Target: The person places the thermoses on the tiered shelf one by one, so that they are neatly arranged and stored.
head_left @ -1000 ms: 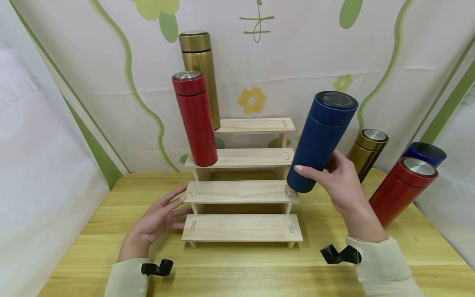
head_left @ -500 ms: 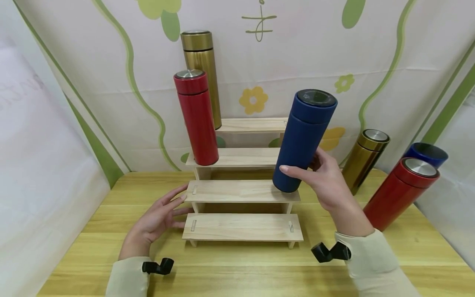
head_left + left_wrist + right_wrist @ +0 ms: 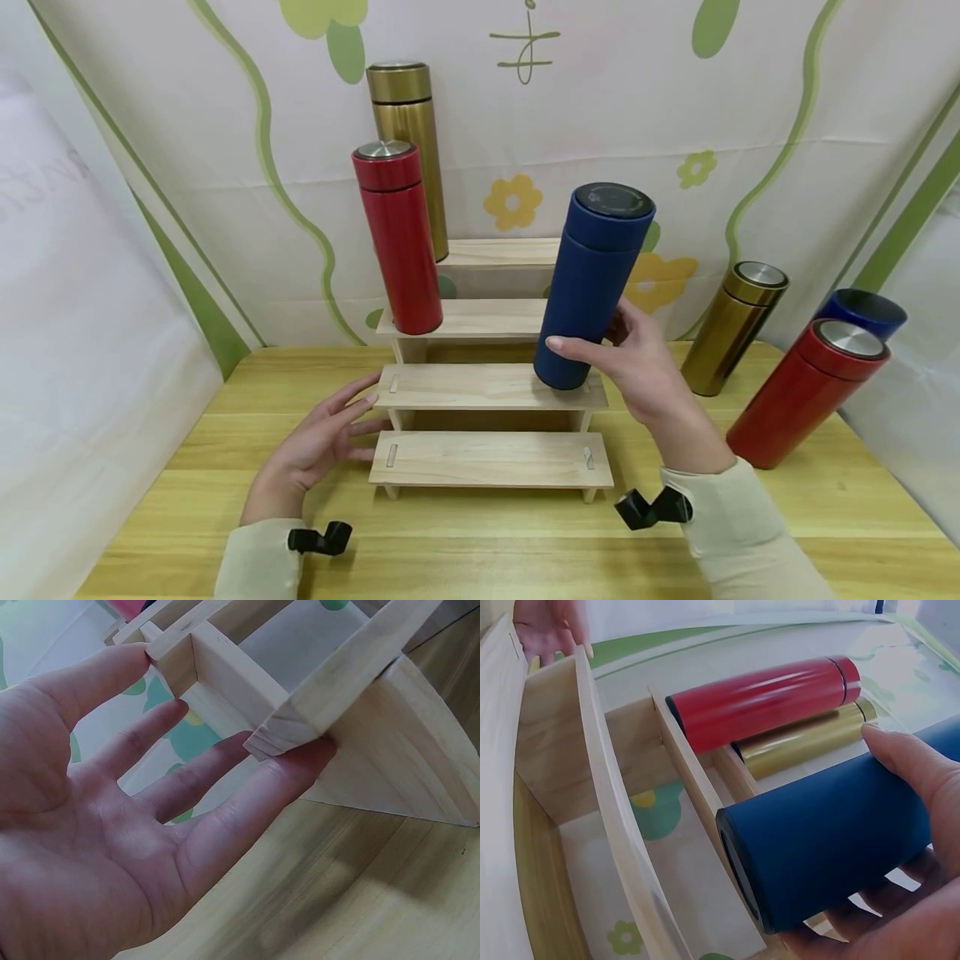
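My right hand (image 3: 648, 379) grips a blue thermos bottle (image 3: 588, 287) low on its body, thumb in front and fingers behind. The bottle leans slightly, its base over the right part of the second step of a four-step wooden display stand (image 3: 480, 460). In the right wrist view the base of the blue thermos (image 3: 817, 840) faces the stand's boards. My left hand (image 3: 315, 442) is at the stand's left side, its extended fingertips touching the board ends, as the left wrist view shows. A red thermos (image 3: 401, 250) stands on the third step, left, and a gold thermos (image 3: 415, 137) on the top step behind it.
Right of the stand, a second gold thermos (image 3: 731, 333), a second red thermos (image 3: 806, 396) and a mostly hidden blue one (image 3: 862, 310) stand on the wooden table (image 3: 465, 554). Printed fabric (image 3: 600, 108) hangs behind and at the sides.
My right hand has carried the blue thermos leftward, from the stand's right edge to over its second step. My left hand stays at the stand's left side.
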`<state>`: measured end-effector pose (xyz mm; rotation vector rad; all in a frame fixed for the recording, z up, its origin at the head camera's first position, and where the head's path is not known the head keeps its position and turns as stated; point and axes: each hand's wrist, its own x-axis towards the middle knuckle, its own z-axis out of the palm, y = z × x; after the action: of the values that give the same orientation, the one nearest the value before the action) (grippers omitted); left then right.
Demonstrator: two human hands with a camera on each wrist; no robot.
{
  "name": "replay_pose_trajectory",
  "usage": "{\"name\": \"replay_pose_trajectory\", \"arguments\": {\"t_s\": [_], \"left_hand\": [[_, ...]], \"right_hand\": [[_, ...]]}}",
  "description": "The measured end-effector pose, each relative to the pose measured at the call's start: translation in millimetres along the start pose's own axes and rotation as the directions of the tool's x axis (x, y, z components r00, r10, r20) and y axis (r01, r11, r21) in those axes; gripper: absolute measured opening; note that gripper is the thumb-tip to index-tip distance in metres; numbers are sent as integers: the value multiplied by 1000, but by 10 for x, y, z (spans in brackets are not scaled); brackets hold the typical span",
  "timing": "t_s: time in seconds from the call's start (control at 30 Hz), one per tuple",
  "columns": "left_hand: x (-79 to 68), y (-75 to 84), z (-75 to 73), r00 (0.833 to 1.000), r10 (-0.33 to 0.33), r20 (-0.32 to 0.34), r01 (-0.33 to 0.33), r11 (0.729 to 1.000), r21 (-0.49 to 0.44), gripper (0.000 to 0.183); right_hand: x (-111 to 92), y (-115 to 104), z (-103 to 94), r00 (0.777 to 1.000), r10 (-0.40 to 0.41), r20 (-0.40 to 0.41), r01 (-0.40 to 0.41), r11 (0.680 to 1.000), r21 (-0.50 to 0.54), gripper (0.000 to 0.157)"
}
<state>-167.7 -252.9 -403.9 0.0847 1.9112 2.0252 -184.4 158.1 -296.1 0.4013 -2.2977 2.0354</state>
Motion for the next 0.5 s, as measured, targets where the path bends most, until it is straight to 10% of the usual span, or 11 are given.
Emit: {"name": "replay_pose_trajectory", "arguments": {"t_s": [0.5], "left_hand": [[-1, -4, -4, 1000, -3, 7, 3, 1000, -8, 61]], "right_hand": [[69, -7, 234, 999, 13, 40, -14, 999, 30, 76]]}}
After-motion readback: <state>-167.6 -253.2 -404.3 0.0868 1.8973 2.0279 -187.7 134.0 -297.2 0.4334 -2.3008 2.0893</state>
